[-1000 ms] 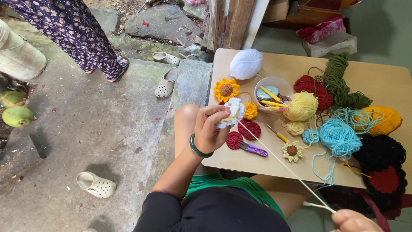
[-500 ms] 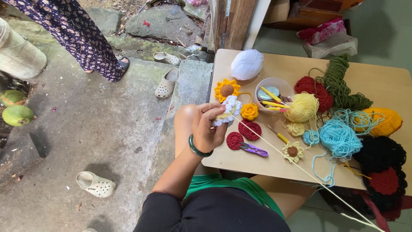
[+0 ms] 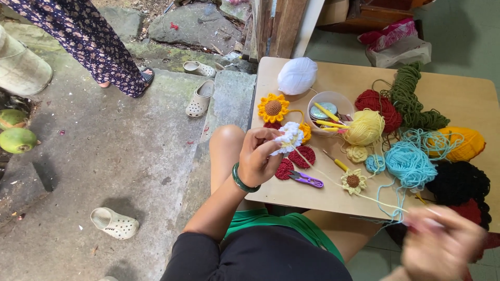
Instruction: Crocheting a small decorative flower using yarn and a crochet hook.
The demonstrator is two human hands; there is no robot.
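My left hand [image 3: 258,158], with a green bangle at the wrist, holds a small white crochet flower [image 3: 287,138] above the near left edge of the wooden table [image 3: 458,93]. A taut cream yarn strand [image 3: 354,192] runs from the flower down to my right hand [image 3: 442,244], which is blurred at the lower right and pinches the strand. Under the strand lie red crochet discs [image 3: 302,156], purple scissors [image 3: 307,179] and a small sunflower piece [image 3: 353,181].
The table carries a white yarn ball [image 3: 297,75], a crochet sunflower [image 3: 273,107], a bowl of tools [image 3: 328,112], and pale yellow [image 3: 364,126], red [image 3: 377,101], green [image 3: 411,101], blue [image 3: 409,164], orange [image 3: 461,143] and black [image 3: 458,182] yarn. Another person in a floral dress [image 3: 88,36] stands far left among loose clogs [image 3: 114,222].
My right hand, at the bottom right a second ago and out of view half a second ago, is back in view and higher. My left hand and the flower have barely moved.
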